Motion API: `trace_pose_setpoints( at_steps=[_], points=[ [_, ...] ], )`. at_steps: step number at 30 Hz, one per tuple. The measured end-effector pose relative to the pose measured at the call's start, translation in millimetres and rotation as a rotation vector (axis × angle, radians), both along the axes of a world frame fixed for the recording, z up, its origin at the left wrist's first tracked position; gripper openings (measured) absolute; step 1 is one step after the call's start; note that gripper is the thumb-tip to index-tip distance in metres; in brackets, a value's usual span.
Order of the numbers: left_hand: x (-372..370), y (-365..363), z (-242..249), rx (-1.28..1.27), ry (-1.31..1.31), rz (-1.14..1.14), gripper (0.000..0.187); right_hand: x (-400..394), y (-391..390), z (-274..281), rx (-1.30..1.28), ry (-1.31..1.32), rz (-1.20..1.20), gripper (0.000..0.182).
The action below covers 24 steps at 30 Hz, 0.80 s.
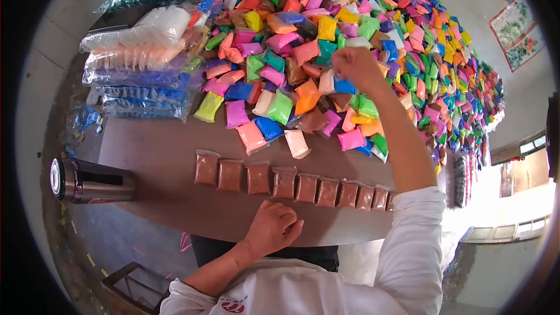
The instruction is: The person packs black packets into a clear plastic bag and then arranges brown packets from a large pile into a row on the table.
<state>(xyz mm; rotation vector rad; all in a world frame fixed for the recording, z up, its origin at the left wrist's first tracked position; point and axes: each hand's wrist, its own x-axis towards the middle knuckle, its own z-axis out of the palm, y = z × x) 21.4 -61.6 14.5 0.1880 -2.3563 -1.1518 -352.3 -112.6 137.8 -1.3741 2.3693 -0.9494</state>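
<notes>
My right hand [357, 67] reaches over the big heap of small colourful packets [303, 52], fingers bent and closed; whatever is between them is hidden. A whitish packet [357, 42] lies just beyond it. Close to the table's front edge, my left hand [273, 226] rests with loosely curled fingers and nothing visible in it. Between the left hand and the heap runs a row of several brown packets [284, 184] in clear film, side by side; my right sleeve covers the row's right end. A pale pink packet [297, 143] lies between row and heap.
A steel flask [96, 181] lies on its side at the table's left. Behind it are stacked clear bags [140, 81] of packets sorted by colour. The table [157, 151] has a curved front edge. A wooden stool [125, 286] stands at lower left.
</notes>
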Motion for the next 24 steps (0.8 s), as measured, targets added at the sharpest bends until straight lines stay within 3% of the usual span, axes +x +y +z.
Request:
trace_pose_setpoints(
  at_steps=[3,7,10,13,16,19,22,24],
  points=[
    [1,-1,0,-0.010,-0.006,-0.010,0.019,-2,32,-33,0.129,-0.049,0.032,0.022],
    [2,0,-1,0.007,0.003,-0.009,0.018,17,61,-37,0.338,0.125,0.006,0.027],
    [1,-2,-3,-0.007,0.002,-0.013,0.017,48,68,-31,0.381,0.050,0.012,0.032],
    [3,-1,-1,-0.035,-0.022,-0.019,0.016,67,69,-64,0.271,0.480,0.055,0.039],
    [2,0,0,-0.049,-0.011,-0.014,0.015,67,61,-76,0.283,0.457,0.190,0.041],
    [3,0,-1,-0.042,0.003,-0.011,0.015,77,67,-68,0.217,0.267,0.169,0.036],
    [3,-1,1,-0.014,-0.004,-0.010,0.015,105,92,-58,0.079,-0.246,-0.012,0.025],
    [5,-1,2,0.033,-0.050,-0.013,0.017,144,116,-53,-0.024,-0.421,-0.005,0.023]
  ],
)
